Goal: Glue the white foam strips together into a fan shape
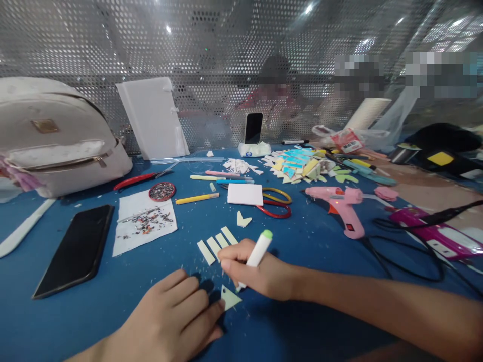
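A pale green triangular piece [231, 298] with a small dark mark near its top corner is on the blue table, its left edge pinched by my left hand [177, 306], whose fingers are curled. My right hand [264, 271] grips a white marker [260, 250] with a green end. The marker slants, its lower tip close to the triangle's upper right side; whether it touches is unclear. Just beyond my right fingers lie several pale green strips [206, 252] side by side, partly covered by the hand. A pale V-shaped piece [243, 219] rests farther back.
A pink glue gun [341, 203] and a purple power strip [439, 234] with black cables are at right. Scissors [277, 203] lie under a white block [244, 194]. A black phone [75, 251] and beads on paper [145, 221] are left. Cut pieces [302, 163] are heaped behind.
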Tool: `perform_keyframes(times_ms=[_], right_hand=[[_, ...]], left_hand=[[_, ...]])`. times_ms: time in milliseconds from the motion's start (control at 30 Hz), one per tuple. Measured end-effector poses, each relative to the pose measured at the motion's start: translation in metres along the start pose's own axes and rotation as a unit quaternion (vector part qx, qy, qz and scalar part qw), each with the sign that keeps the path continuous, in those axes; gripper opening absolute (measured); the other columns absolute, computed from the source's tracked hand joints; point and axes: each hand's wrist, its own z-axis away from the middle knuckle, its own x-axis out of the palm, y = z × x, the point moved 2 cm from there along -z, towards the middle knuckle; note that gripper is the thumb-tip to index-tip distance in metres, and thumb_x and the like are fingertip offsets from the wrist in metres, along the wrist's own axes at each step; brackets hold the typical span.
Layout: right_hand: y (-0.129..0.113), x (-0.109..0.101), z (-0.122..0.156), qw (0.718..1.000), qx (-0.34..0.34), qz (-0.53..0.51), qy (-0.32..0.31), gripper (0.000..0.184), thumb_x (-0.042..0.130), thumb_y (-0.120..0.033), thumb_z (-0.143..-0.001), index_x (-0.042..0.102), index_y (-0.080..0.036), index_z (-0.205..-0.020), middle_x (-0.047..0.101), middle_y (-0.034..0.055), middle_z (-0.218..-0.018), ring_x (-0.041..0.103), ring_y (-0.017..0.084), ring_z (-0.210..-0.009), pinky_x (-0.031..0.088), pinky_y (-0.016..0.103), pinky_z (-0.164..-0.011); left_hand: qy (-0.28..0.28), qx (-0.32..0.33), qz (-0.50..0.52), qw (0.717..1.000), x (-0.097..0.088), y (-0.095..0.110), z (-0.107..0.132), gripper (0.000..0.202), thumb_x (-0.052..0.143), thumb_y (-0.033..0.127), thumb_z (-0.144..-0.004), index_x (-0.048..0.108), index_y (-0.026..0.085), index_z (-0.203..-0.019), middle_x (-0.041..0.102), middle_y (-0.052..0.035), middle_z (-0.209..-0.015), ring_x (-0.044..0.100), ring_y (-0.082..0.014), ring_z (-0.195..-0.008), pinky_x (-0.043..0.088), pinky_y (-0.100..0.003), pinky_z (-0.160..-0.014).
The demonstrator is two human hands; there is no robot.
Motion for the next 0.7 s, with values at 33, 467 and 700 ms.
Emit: perform_keyframes(times_ms=[33,467,700], right_hand=[[0.0003,-0.0013,0.0008,0.999,0.001,-0.016,0.029,0.033,0.042,-0.029,-0.094,0.038,-0.02,-0.062,0.045,-0.0047,-0.056,0.047,0.01,-0.052,0.034,0.021,-0.05],[-0.0041,-0.0017,0.0056,0.988,-0.09,0.097,0.074,0.026,0.044,-0.021,-0.091,0.059,-0.016,-0.071,0.052,-0.0038,-0.06,0.048,0.009,-0.057,0.032,0.022,-0.055],[-0.0072,-0.0008,0.0076,0.988,-0.098,0.107,0.054,0.024,0.043,-0.02,-0.089,0.044,-0.019,-0.065,0.049,-0.0043,-0.059,0.039,0.009,-0.054,0.027,0.025,-0.054]], left_hand=[[-0.003,-0.001,0.004,1.0,0.0002,-0.0008,-0.0004,0.019,0.055,0.025,-0.099,0.07,0.014,-0.097,0.06,0.0003,-0.063,0.049,-0.0167,-0.056,0.04,-0.032,-0.056],[-0.01,-0.065,0.004,0.998,0.0025,-0.0077,-0.0017,0.018,0.058,0.016,-0.097,0.061,0.017,-0.079,0.062,-0.0003,-0.071,0.041,-0.0175,-0.065,0.025,-0.033,-0.061],[-0.017,-0.08,0.003,0.997,-0.0013,-0.0086,-0.0047,0.021,0.054,0.015,-0.099,0.062,0.017,-0.08,0.059,-0.0002,-0.069,0.04,-0.0176,-0.065,0.024,-0.033,-0.061]])
